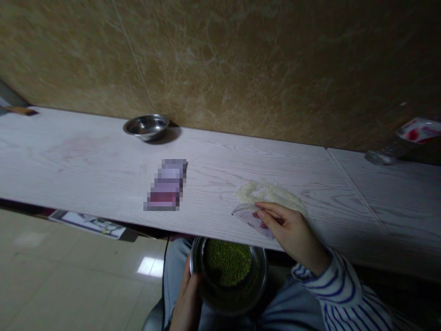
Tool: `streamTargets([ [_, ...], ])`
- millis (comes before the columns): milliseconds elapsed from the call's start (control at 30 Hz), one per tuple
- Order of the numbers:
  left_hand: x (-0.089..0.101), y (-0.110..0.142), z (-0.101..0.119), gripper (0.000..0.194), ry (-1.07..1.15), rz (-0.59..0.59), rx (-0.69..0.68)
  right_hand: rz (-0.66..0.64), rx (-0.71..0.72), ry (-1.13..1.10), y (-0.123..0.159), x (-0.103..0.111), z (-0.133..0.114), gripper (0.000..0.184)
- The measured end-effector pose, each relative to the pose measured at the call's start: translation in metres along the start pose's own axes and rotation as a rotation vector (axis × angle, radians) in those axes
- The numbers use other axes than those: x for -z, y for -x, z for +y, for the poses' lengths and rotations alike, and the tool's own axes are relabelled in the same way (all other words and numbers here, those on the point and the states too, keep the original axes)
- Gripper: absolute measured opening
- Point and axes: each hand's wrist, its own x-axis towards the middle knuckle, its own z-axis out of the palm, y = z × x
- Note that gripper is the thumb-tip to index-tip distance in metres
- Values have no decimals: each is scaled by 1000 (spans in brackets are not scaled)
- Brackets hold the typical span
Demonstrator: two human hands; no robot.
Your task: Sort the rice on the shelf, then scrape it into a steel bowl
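Bowl (pixel 241 298) shiny steel, green grains (pixel 229 261) inside, held by left hand (pixel 189 294); right hand (pixel 294 230) pinching pale red-marked piece (pixel 247 218).

Legible text: none. Red-and-white label (pixel 418 130) on clear bottle (pixel 382 157), toward right end of surface (pixel 213 149): wording too small and dim to read. Flat rectangular item (pixel 167 186) on surface: pixelated, any lettering masked. Pale piece (pixel 247 219) in right hand (pixel 294 232): red marks, unreadable. Printed sheet (pixel 91 224) below surface's front edge: print unclear.
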Motion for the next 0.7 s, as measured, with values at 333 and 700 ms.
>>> streamTargets([
  [333,0,1,2,55,40,-22,-36,33,67,113,-5,-11,-1,36],
  [700,2,0,1,58,10,-30,-26,248,87,218,-10,22,17,32],
])
